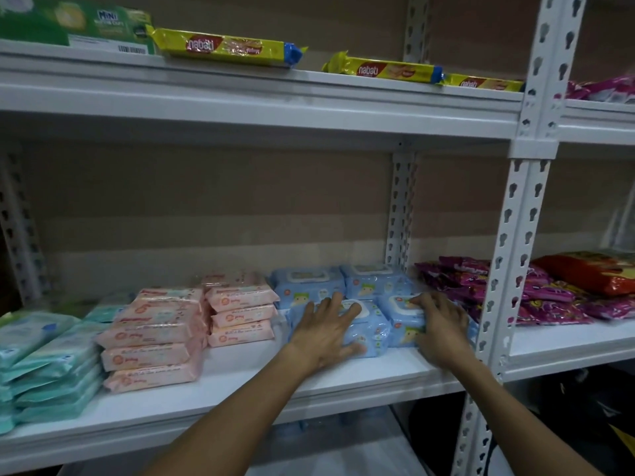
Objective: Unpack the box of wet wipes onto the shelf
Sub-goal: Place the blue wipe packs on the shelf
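Two blue wet wipe packs lie side by side at the front of the white shelf (pixel 240 379), with two more blue packs (pixel 374 280) behind them. My left hand (pixel 326 329) lies flat on the left front pack (pixel 371 333), fingers spread and the thumb at its front edge. My right hand (pixel 441 326) covers the right front pack (pixel 403 319), fingers curled over its top and right side. The box is not in view.
Pink wipe packs (pixel 154 338) are stacked left of the blue ones, and green packs (pixel 48 365) at the far left. Purple and red snack bags (pixel 549 297) fill the neighbouring bay beyond a white upright (pixel 512 255). Yellow wafer packs (pixel 223 46) lie on the upper shelf.
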Demonstrator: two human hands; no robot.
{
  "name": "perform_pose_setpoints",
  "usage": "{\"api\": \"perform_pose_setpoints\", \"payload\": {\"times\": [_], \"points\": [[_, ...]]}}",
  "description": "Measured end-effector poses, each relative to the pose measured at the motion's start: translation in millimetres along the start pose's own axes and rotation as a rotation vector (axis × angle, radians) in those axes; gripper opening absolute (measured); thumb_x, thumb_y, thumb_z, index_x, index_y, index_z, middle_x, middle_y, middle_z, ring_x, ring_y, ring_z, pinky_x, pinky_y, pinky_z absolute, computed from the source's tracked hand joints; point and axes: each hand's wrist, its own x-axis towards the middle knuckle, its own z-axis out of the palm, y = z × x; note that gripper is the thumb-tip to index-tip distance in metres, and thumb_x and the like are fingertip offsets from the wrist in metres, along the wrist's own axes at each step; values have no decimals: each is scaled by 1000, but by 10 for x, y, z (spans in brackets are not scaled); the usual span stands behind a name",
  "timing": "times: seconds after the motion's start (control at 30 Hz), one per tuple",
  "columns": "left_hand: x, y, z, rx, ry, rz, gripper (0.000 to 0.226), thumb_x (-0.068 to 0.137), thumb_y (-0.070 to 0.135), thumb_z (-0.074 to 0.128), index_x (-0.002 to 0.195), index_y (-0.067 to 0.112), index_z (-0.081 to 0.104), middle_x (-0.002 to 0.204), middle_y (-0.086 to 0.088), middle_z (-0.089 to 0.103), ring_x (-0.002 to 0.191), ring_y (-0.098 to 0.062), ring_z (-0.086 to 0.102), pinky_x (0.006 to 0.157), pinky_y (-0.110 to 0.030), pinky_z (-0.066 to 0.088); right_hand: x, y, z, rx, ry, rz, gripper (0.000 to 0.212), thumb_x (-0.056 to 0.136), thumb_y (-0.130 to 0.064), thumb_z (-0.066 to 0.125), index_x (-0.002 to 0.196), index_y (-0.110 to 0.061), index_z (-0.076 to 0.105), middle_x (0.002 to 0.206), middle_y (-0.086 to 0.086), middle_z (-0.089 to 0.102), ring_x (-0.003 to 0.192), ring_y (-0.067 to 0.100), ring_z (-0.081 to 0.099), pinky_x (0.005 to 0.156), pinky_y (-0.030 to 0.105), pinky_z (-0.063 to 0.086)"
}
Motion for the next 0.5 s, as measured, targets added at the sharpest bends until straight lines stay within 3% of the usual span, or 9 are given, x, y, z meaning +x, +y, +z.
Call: {"api": "perform_pose_setpoints", "payload": {"times": [0.2, 0.4, 0.5], "points": [[-6, -39, 68, 61, 116, 13, 65, 92, 63, 44, 143, 26, 30, 144, -6, 31, 133, -31, 33, 111, -51, 23, 92, 0, 85, 3, 18, -13, 64, 61, -17, 67, 120, -33, 46, 128, 2, 42, 124, 28, 41, 112, 46, 20], [-57, -42, 226, 93, 254, -18, 63, 84, 64, 47, 131, 23, 53, 118, -1, 60, 118, -29, 55, 91, -47, 46, 152, -41, 161, 11, 44, -10, 62, 64, -16, 68, 121, -31, 47, 129, 4, 41, 124, 30, 41, 114, 46, 17], [-34, -60, 251, 98, 280, -33, 64, 85, 64, 45, 134, 23, 53, 120, -1, 61, 118, -26, 55, 94, -47, 42, 180, -39, 172, 18, 36, -15, 61, 66, -16, 67, 121, -31, 47, 130, 3, 40, 126, 29, 40, 115, 46, 16]]}}
